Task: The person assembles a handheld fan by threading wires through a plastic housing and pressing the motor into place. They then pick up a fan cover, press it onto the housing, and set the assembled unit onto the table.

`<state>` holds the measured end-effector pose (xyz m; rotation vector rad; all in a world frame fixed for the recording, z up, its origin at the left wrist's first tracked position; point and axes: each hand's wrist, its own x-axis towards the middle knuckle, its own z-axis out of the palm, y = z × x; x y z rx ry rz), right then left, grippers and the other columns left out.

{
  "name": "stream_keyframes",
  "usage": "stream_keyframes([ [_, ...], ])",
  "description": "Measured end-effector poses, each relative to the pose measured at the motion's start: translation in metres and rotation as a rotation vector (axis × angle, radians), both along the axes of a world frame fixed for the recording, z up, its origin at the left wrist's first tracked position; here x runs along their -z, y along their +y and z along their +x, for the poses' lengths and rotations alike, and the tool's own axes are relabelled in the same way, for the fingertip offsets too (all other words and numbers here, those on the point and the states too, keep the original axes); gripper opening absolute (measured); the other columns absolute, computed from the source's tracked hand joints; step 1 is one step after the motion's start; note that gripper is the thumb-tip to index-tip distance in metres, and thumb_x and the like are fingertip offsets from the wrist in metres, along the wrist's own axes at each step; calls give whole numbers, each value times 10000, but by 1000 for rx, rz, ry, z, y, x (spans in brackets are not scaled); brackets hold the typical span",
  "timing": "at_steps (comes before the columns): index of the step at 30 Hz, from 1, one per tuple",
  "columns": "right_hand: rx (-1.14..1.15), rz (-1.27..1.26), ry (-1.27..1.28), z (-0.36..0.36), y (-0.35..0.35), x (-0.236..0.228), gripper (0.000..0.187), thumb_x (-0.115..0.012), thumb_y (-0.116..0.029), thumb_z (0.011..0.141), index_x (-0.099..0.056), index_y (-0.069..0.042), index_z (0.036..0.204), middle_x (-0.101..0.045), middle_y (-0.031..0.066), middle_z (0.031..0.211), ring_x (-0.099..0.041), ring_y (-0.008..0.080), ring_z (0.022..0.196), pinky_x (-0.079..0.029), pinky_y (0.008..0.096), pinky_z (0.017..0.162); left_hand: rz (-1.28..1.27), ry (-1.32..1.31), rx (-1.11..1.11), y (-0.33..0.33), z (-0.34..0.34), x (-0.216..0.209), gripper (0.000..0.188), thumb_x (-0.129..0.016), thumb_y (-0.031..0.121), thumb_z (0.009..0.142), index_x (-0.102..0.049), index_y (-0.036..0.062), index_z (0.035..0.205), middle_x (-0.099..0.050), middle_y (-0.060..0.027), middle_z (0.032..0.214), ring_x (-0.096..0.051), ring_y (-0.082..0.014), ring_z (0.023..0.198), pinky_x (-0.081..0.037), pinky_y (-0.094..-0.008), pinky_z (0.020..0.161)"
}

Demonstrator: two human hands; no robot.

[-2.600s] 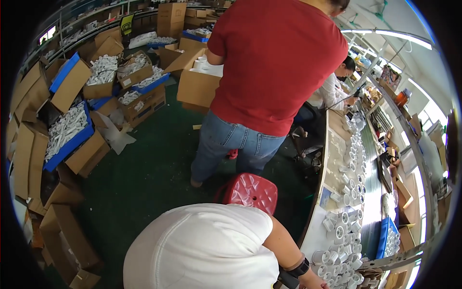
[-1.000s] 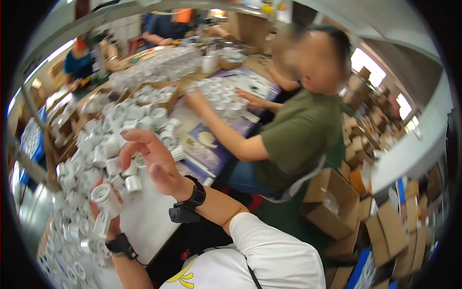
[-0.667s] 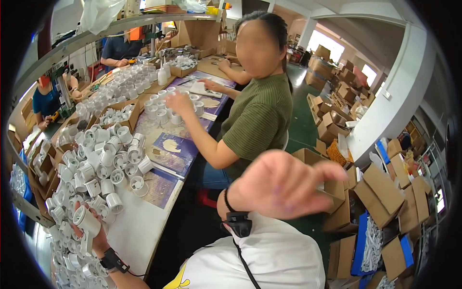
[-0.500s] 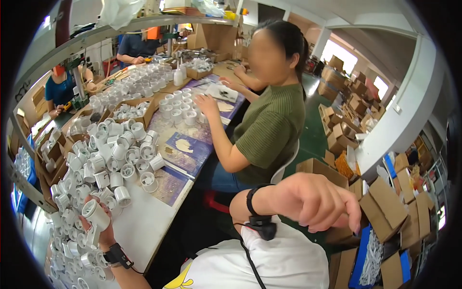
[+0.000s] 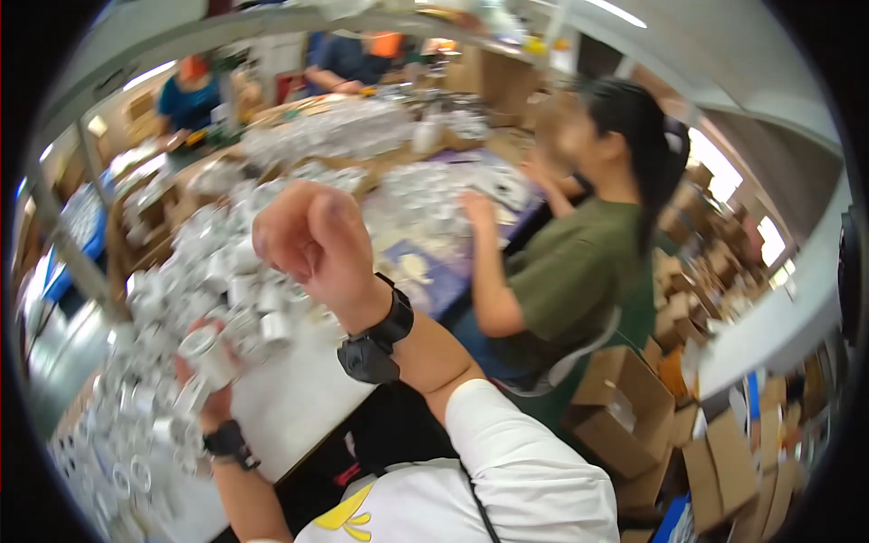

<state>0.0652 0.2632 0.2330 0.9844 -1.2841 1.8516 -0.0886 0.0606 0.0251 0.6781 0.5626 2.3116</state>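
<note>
Your right hand [image 5: 312, 240] has swung back from your side over the table [image 5: 281, 403], fingers curled and empty, while your left hand [image 5: 206, 376] still grips a white cylindrical fitting [image 5: 206, 351] above the heaped fittings [image 5: 226, 271].

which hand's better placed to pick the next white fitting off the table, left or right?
Probably the right. The left hand already grips a white fitting low over the table, so it is occupied. The right hand appears empty, raised in a loose curl above the pile of white fittings.
</note>
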Motion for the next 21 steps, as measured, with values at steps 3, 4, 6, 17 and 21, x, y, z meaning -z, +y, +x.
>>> stream_keyframes([
  [3, 311, 140, -364, -54, -9, 54, 540, -363, -459, 1015, -612, -29, 805, -565, 42, 641, -489, 96, 530, -375, 248, 503, -66, 54, -47, 17, -2, 2, 682, -433, 537, 948, -395, 33, 1405, -534, -157, 1324, -556, -256, 1139, -494, -371, 916],
  [4, 386, 156, -341, -67, -8, 77, 529, -362, -434, 1021, -622, -18, 823, -579, 47, 670, -510, 103, 553, -397, 246, 525, 30, -4, 55, 23, 1, -1, 610, -438, 486, 961, -431, 40, 1376, -563, -149, 1287, -577, -252, 1104, -504, -377, 900],
  [6, 420, 237, -358, -83, 2, 109, 487, -387, -394, 1020, -632, 3, 878, -618, 74, 807, -567, 138, 737, -449, 272, 711, -211, 114, -88, 35, 5, -9, 476, -505, 388, 964, -491, 53, 1302, -606, -124, 1182, -617, -231, 1022, -538, -372, 825],
  [17, 38, 378, -517, -111, -30, 166, 313, -456, -262, 971, -584, 8, 1064, -597, 87, 1071, -558, 174, 1020, -414, 308, 928, -328, 47, -182, 26, 16, -7, 607, -540, 511, 923, -449, 29, 1281, -622, -134, 1055, -674, -237, 843, -572, -332, 679],
  [21, -7, 382, -524, -108, -26, 167, 224, -486, -142, 916, -590, -2, 1057, -606, 75, 1053, -559, 160, 1000, -418, 302, 918, -398, 106, -162, 30, 16, -3, 604, -503, 535, 931, -461, 29, 1259, -609, -92, 1018, -637, -183, 841, -535, -293, 685],
])
